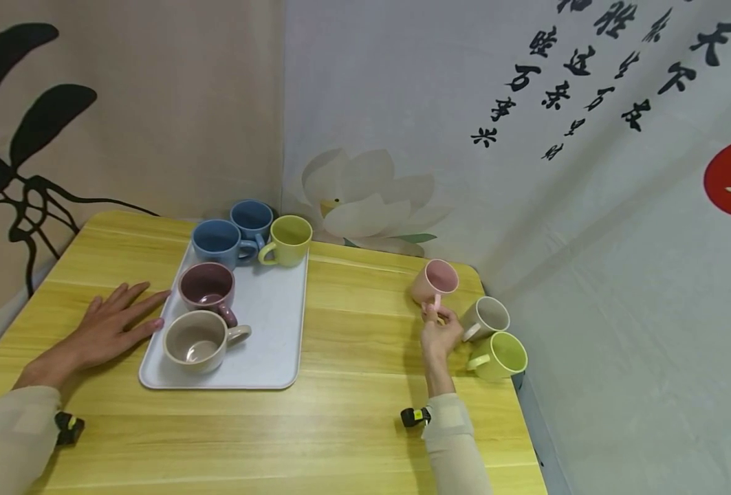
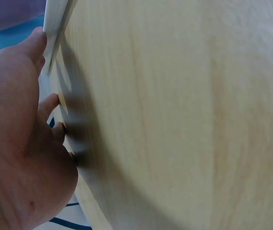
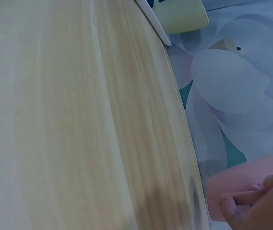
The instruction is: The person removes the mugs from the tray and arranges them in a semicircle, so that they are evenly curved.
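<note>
A pink mug (image 1: 427,283) is near the table's back right corner, and my right hand (image 1: 441,335) pinches its handle. In the right wrist view the thumb and fingers close on the handle of the pink mug (image 3: 237,184). Just beside that hand stand a light grey mug (image 1: 485,317) and a lime green mug (image 1: 500,357). My left hand (image 1: 114,326) lies spread on the table, its fingertips at the left edge of a white tray (image 1: 272,330). On the tray near it are a purple mug (image 1: 207,285) and a beige mug (image 1: 197,342).
Two blue mugs, one in front (image 1: 216,240) and one behind (image 1: 252,218), and a yellow-green mug (image 1: 291,240) stand at the tray's far end. The wooden table (image 1: 359,419) ends at a printed cloth backdrop (image 1: 402,82). The lime green mug is close to the right edge.
</note>
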A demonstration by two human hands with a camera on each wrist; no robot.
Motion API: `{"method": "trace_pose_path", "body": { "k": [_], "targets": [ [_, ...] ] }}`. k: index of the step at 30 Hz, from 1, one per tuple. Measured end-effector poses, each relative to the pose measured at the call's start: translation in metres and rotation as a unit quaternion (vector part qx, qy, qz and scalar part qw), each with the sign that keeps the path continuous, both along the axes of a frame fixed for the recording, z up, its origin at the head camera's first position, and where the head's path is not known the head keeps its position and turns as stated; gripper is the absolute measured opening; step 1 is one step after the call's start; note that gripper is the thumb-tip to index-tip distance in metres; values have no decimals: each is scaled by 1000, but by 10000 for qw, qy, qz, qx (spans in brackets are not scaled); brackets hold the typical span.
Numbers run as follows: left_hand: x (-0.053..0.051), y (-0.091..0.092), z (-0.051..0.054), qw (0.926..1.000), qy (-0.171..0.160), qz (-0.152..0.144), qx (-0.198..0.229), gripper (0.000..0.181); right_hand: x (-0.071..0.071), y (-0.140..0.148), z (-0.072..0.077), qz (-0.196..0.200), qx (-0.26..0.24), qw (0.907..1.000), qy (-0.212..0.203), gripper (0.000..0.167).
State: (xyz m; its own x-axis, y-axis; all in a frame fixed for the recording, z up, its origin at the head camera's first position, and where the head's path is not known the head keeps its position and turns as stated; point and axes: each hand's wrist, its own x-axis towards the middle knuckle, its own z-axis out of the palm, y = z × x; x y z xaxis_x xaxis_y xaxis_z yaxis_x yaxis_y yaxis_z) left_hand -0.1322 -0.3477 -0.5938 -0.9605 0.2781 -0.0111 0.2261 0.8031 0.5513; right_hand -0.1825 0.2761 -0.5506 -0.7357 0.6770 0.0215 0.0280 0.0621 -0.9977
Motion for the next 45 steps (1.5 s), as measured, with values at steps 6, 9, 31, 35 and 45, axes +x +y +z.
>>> {"method": "trace_pose_path", "body": {
  "k": [6,9,31,35,45],
  "targets": [
    [0,1,1,10000,-64,-2,-10,67,-2,4,3,-204,17,9998,-44,5],
    [0,0,2,10000,-70,-3,-7,67,-4,6,4,-295,40,9995,-55,6],
    [-2,2,3,9998,-195,24,-67,69,-23,41,-29,-1201,958,9868,-518,5],
    [-2,1,3,9997,-217,20,-82,69,-26,40,-26,-1285,979,9848,-647,7],
    [-1,1,3,9997,-234,25,-58,69,-26,27,-5,-1517,909,9792,-992,13]
  ]
}}
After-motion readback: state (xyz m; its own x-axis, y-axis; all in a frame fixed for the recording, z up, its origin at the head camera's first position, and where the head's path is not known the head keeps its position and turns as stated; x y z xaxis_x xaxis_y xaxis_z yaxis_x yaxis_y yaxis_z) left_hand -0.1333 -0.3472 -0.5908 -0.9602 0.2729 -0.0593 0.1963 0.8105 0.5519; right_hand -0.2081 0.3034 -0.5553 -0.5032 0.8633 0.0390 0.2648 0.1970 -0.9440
